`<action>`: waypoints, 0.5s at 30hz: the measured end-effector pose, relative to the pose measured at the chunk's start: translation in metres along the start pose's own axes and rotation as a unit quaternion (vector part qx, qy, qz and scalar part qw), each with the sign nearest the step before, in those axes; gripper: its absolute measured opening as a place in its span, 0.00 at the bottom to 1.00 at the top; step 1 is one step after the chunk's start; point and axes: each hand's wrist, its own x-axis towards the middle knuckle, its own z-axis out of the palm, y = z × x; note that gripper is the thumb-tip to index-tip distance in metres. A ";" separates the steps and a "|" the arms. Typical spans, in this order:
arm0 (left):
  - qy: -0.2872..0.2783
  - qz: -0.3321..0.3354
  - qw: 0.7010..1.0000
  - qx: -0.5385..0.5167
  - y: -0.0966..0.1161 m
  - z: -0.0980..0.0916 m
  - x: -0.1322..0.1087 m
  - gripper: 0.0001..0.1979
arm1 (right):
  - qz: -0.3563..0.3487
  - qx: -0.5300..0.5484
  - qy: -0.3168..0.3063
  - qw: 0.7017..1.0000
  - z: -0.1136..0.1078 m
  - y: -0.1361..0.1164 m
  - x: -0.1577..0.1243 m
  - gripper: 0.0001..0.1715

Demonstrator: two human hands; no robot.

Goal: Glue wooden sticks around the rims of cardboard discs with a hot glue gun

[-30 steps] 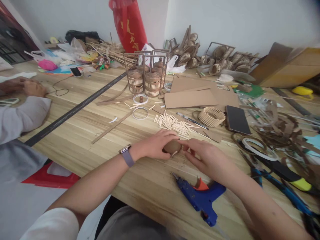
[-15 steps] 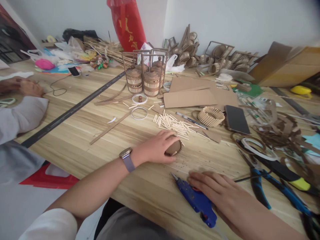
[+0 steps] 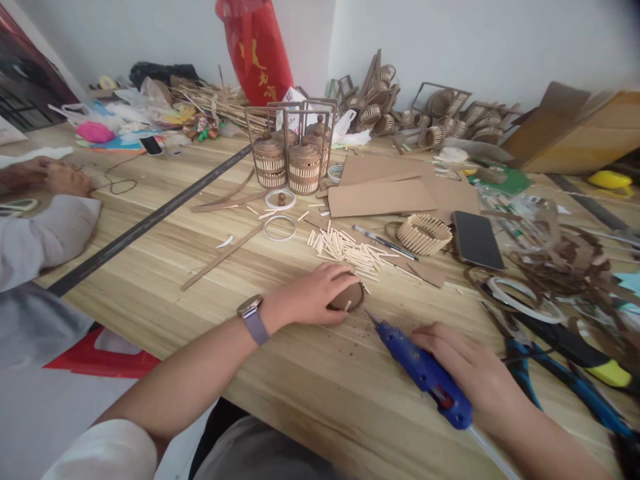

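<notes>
My left hand (image 3: 307, 293), with a watch on its wrist, is curled over a round brown cardboard piece (image 3: 349, 293), thumb and fingers on its rim. A short pale stick stands at the near edge of that piece. The fingers of my right hand (image 3: 463, 360) are wrapped round a blue glue gun (image 3: 423, 370), partly hidden behind it. Its metal nozzle points up-left, just right of the cardboard piece and apart from it. A clear glue stick (image 3: 493, 453) protrudes from the gun's rear. Right behind my left hand lies a pile of short wooden sticks (image 3: 345, 247).
Behind stand small lidded stick baskets (image 3: 305, 170) in frames. A stick ring (image 3: 425, 233), a phone (image 3: 477, 239) and cardboard sheets (image 3: 383, 197) lie beyond the sticks. Pliers (image 3: 523, 360) and strip coils (image 3: 575, 253) crowd the right. Another person's hands (image 3: 67, 177) are at far left.
My right hand has taken hold of the glue gun and turned it, its nozzle moving up and right, close to the cardboard piece. My left hand stays in place.
</notes>
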 end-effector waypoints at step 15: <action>-0.002 0.003 1.000 -0.014 -0.004 -0.001 0.001 0.34 | -0.056 -0.100 0.016 0.993 0.002 -0.010 0.015 0.22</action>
